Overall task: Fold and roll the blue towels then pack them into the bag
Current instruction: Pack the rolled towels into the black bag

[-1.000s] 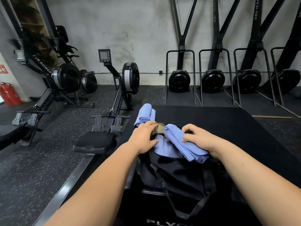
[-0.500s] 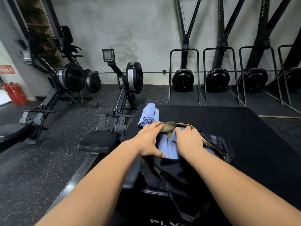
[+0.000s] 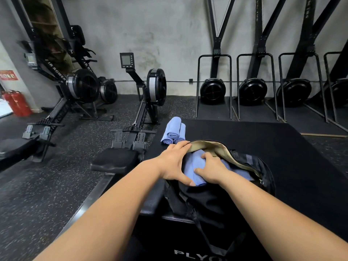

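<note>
Sitting nearest is the black bag (image 3: 216,200), with its mouth facing up so things can go in. The left hand (image 3: 173,162) is stretching wide across that mouth, fingers pushing the far rim and thumb on the near edge, making room. The right hand (image 3: 211,168) is curling round a blue towel (image 3: 190,166) and pressing it down inside the bag. Just past the bag, to the left, three rolls (image 3: 174,130) are waiting in a pile, close for grabbing. A rower (image 3: 148,102) is standing farther off.
</note>
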{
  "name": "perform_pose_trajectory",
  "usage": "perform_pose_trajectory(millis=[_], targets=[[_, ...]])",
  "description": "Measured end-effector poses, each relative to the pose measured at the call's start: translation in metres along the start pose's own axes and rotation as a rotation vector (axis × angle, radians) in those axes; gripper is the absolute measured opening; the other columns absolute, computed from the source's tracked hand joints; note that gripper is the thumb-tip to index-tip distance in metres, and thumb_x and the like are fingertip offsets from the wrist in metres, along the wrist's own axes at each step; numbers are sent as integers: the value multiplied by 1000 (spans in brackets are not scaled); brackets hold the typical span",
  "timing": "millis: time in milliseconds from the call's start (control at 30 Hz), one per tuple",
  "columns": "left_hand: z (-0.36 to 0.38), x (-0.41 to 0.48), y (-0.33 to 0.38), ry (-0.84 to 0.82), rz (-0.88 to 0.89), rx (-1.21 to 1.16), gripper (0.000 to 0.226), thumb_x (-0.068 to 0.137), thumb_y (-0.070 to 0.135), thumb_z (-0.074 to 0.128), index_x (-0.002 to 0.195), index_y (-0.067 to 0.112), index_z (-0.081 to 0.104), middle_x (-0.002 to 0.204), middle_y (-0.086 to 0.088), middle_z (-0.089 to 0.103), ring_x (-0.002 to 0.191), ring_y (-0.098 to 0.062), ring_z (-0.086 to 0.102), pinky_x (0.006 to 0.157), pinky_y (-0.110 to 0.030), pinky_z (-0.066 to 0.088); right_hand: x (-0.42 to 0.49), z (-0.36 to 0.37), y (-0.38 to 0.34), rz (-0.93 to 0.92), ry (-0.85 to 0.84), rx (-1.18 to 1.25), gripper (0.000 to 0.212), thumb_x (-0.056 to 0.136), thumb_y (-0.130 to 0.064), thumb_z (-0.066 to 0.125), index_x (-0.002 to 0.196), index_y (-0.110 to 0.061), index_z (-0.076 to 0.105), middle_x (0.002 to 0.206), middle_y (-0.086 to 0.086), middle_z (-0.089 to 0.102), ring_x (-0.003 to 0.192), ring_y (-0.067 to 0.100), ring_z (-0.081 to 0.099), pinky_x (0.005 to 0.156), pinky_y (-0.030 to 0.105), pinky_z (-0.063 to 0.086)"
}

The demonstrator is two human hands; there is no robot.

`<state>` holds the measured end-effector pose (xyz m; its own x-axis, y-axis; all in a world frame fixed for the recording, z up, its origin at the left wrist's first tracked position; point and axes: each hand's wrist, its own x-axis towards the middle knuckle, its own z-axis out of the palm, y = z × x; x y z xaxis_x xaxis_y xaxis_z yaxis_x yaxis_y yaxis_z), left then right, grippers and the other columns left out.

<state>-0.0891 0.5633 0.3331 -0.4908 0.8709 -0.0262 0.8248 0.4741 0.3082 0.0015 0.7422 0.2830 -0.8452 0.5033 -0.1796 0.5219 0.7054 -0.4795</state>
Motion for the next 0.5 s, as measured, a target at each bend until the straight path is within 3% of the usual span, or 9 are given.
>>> perform_pose_trajectory(millis=[167,300,400,500], targets=[[-5,-2,2,-68,-4,33,147,61,66,93,168,20,3,174,7,-1,159,-22,2,128,-38,14,-10,-15,8,-13,-105,-116,97,83,-58,69,163,-34,20,160,16,29,140,35,46,113,44,42],[-4,-1,5,-68,-3,26,148,60,66,94,168,20,3,174,8,-1,159,-21,2,128,-38,15,-23,-4,10,-33,-144,-211,94,91,-61,61,164,-36,8,163,20,23,132,35,54,105,42,46],[-2,-2,5,-64,-7,5,150,59,67,93,168,21,2,174,11,-1,159,-20,1,127,-36,15,-24,-6,12,-79,-184,-186,97,94,-65,58,166,-35,0,166,19,23,142,36,45,113,42,40],[-3,-4,4,-53,-13,-30,148,61,65,94,169,21,1,174,13,-2,159,-17,0,128,-36,14,-27,-22,16,-137,-220,-157,89,96,-66,55,166,-39,6,169,10,28,148,31,41,118,38,35]])
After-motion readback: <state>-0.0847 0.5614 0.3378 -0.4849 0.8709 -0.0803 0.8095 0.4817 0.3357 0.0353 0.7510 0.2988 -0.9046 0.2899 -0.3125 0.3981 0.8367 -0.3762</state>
